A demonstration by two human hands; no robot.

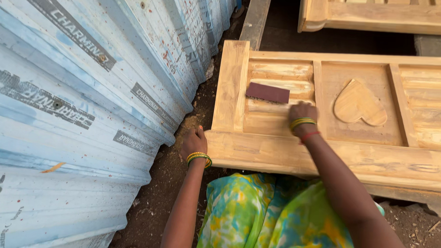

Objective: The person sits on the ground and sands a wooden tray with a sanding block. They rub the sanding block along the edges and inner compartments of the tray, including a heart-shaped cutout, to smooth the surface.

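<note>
**Sanding block lay just beyond the right hand on a carved door panel**

A wall of pale blue corrugated sheeting [79, 99] filled the left of the view, leaning over bare dirt ground [154, 200]. Beside it lay a large unfinished wooden door [336, 157], flat, with recessed panels and a raised heart shape [359, 103] carved in one of them. A second wooden frame [380, 14] sat further off at the top.

The left hand [194, 141] rested at the door's near left corner, fingers curled against the edge; how firmly it gripped could not be told. The right hand [303, 113] was pressed down inside the leftmost recess, fingers folded under and hidden, so whether it held anything could not be told.

The dark maroon sanding block [267, 93] lay in that same recess, up and to the left of the right hand, near it but apart. Its long axis ran across the panel, roughly left to right. The right hand was clearly the nearer.
</note>
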